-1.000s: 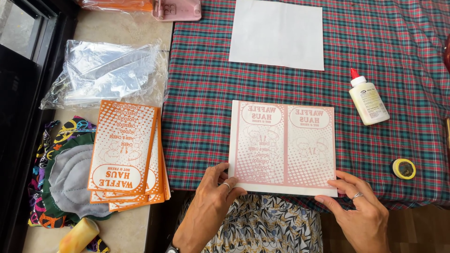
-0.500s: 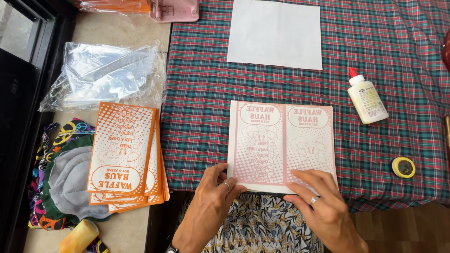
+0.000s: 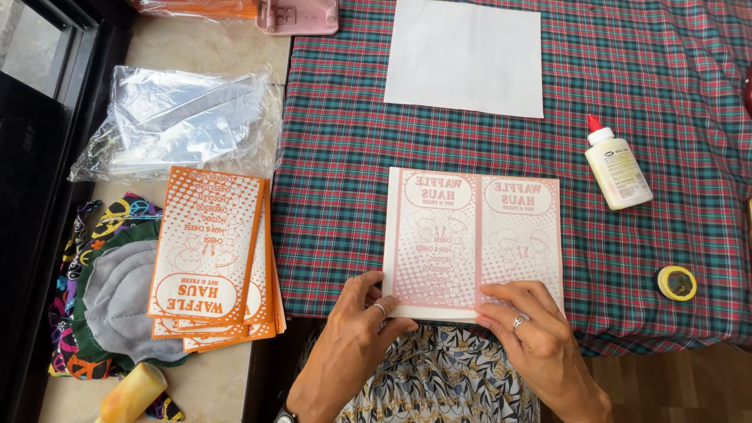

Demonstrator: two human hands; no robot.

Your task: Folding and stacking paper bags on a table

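A red-and-green plaid cloth (image 3: 352,180) covers the worktop, and to its left runs a pale stone ledge (image 3: 211,55) beside a dark window frame. Near the front edge of the cloth lies a printed paper bag (image 3: 474,235), flat, pale pink print showing through on two panels split by a vertical fold line. The left hand (image 3: 352,333) rests at the bag's lower left corner, fingers spread and pressing the edge down, a ring on one finger. The right hand (image 3: 529,325) lies flat over the bag's lower edge near the middle fold, fingers extended and pressing on the paper, also ringed; neither hand is closed around anything. Farther back on the cloth, well apart from the bag, lies a plain white sheet (image 3: 466,55). To the right stands out a white glue bottle (image 3: 616,164) with a red cap, lying on its side, and nearer the front right a small yellow tape roll (image 3: 677,283). On the ledge sits a stack of orange printed bags (image 3: 215,258), fanned slightly, with crumpled clear plastic wrap (image 3: 172,121) just behind it. Left of the stack lies a grey quilted pad (image 3: 117,301) on colourful patterned fabric. A pink plastic object (image 3: 298,16) sits at the top edge, and a yellow bottle (image 3: 129,394) at the bottom left.
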